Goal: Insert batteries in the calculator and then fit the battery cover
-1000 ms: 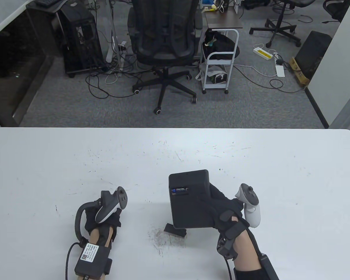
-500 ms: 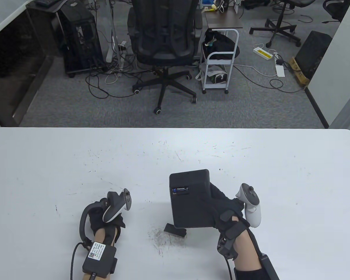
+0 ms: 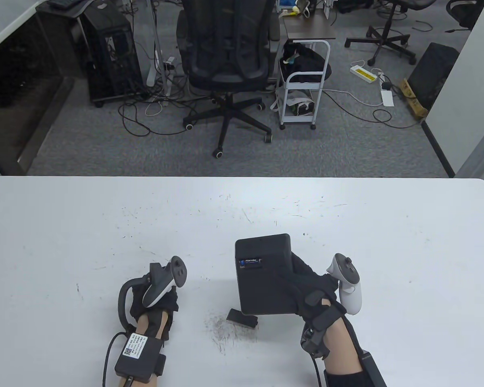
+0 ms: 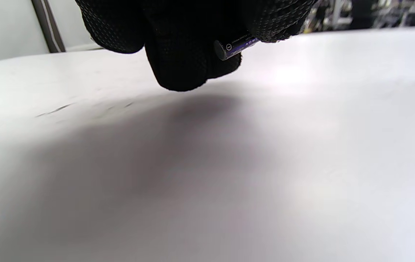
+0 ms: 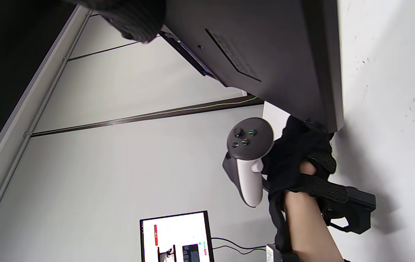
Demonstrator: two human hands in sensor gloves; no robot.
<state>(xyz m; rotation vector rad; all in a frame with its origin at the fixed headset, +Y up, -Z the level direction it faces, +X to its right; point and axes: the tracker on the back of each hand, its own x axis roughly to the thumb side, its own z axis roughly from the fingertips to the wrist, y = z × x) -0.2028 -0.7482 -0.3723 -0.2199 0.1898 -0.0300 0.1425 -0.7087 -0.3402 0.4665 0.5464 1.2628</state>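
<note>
My right hand point(image 3: 311, 287) grips a black calculator point(image 3: 264, 278) by its right edge and holds it tilted, back face up, with a small label near its top. The calculator also shows in the right wrist view point(image 5: 265, 47), with a ribbed patch on its back. A small black battery cover point(image 3: 242, 318) lies on the table just under the calculator's near edge. My left hand point(image 3: 161, 300) hovers left of the calculator, apart from it. In the left wrist view its fingers point(image 4: 182, 54) pinch a battery point(image 4: 234, 47) a little above the table.
The white table point(image 3: 105, 225) carries a dark scuffed patch point(image 3: 222, 328) beside the cover. Beyond the far edge stand an office chair point(image 3: 226, 60), a white cart point(image 3: 304, 92) and a computer tower point(image 3: 109, 56) on the floor.
My left hand has moved right, toward the calculator. The right hand and calculator have barely moved.
</note>
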